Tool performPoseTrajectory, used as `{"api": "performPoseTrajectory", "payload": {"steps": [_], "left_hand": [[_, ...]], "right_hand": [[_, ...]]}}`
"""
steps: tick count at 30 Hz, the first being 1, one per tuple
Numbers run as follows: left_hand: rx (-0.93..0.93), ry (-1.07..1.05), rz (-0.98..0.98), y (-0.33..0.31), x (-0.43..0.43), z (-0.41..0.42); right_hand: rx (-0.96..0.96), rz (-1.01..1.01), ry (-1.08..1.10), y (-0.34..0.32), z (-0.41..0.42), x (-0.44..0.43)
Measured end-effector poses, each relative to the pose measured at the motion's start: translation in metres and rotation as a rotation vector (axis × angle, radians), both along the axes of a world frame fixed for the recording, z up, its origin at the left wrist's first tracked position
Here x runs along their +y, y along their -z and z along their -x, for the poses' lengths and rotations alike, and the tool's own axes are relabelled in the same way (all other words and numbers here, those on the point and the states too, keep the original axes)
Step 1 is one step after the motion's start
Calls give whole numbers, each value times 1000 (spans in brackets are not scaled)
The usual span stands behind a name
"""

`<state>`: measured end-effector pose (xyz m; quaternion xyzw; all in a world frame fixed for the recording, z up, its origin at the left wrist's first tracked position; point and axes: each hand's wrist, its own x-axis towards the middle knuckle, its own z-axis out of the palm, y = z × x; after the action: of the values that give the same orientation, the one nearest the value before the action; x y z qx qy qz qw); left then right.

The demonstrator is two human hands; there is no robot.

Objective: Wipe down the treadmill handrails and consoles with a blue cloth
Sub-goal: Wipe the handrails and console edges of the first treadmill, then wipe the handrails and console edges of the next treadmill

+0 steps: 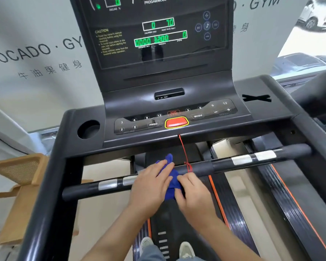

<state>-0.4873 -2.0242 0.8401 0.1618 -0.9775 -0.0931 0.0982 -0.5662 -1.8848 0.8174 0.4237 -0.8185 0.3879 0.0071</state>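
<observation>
Here, left hand (151, 187) presses, right hand (195, 194) pinches the bunched deep-blue cloth (171, 186) over the handrail (201, 168).

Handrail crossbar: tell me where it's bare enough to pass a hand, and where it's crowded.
Bare: the black stretch between the red cord and the right silver pads, and the end left of the left silver pads. Crowded: the middle, where the left hand presses and the right hand grips the blue cloth beside the cord.

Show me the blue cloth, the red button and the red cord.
blue cloth (171, 186), head view, its middle fold.
red button (176, 122), head view, its top face.
red cord (183, 149), head view, its straight stretch.
</observation>
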Motion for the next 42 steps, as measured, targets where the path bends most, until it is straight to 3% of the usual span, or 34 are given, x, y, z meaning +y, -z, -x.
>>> {"api": "performPoseTrajectory", "payload": {"steps": [6,10,13,16,19,22,25,28,38,40,42], "left_hand": [[115,-209,-106,-3,-1,-18],[55,-68,43,-3,41,22],[47,74,-53,-6,60,33],[-78,216,-321,-9,66,17],[-183,19,-880,-1,72,-8],[-28,-110,-1226,-1,75,-20],[-114,69,-1378,-11,85,-25],[-171,228,-1353,-26,108,-29],[-39,331,-1271,-67,202,-9],[-24,422,-1264,-78,226,-9],[-15,555,-1242,-91,254,-13]], "right_hand": [[-57,-77,-138,-18,1,-5],[-138,-190,48,-9,18,30],[-405,-116,188,-4,22,45],[-940,223,455,-14,23,48],[-1264,346,604,-27,13,61],[-1286,308,609,-42,-4,78],[-1309,380,619,-61,-19,95],[-1345,512,602,-84,-39,118],[-1235,749,712,-120,-93,246],[-1185,709,625,-124,-110,272],[-1041,485,558,-127,-126,299]]}}
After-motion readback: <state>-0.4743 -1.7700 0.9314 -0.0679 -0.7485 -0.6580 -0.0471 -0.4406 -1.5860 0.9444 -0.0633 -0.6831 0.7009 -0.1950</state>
